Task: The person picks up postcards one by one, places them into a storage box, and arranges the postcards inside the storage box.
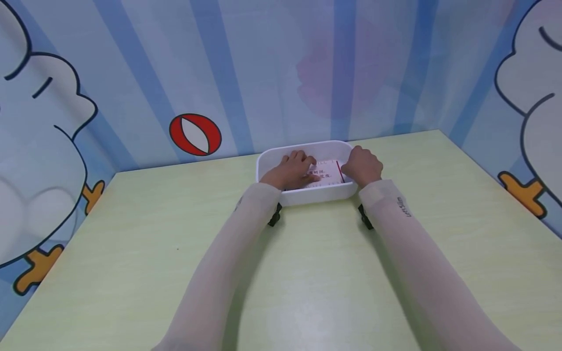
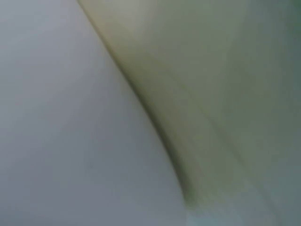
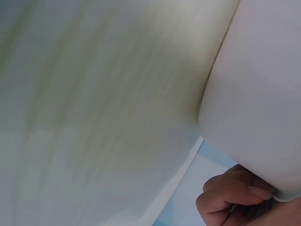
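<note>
A white plastic bin [image 1: 313, 196] with rounded corners stands at the back of the table. Inside it lies a white printed sheet [image 1: 328, 171] with dark lettering and a red stripe near its right end. My left hand [image 1: 291, 170] reaches over the bin's left part, thumb and fingers spread over the sheet's left end, which they cover. At the bin's right end, my right hand [image 1: 363, 165] grips the rim; the right wrist view shows its curled fingers [image 3: 233, 195] at the edge. The left wrist view shows the bin's outer wall [image 2: 84, 122], blurred, and no hand.
The pale wooden table [image 1: 175, 273] stretches in front of the bin and to both sides. A blue striped backdrop [image 1: 281, 73] with cartoon figures rises right behind the table. Black wrist straps [image 1: 274, 215] show under both sleeves.
</note>
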The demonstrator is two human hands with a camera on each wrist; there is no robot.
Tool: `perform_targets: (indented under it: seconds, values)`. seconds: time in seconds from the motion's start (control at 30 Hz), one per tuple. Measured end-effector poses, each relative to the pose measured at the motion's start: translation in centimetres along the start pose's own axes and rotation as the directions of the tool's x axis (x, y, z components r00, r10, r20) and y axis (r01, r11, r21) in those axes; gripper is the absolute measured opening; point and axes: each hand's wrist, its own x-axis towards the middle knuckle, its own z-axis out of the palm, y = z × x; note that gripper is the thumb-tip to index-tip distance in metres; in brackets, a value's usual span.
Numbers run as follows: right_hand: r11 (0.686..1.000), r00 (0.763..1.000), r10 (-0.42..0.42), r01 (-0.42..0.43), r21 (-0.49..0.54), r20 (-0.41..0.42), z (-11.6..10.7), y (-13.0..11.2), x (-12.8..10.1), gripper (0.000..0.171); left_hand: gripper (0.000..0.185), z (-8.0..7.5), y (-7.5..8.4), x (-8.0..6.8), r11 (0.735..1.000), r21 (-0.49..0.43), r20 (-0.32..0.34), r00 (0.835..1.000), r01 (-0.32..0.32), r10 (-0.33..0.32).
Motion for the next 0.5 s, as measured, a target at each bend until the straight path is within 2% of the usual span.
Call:
perform_targets:
  seconds: [0.5]
  values:
    - [1.0,1.0,-0.015,0.014,0.01,0.02,-0.3,0.14,-0.07,0.047,0.052,0.18,-0.3,0.07,1.0,0.0,-0.001,1.0,-0.014,0.014]
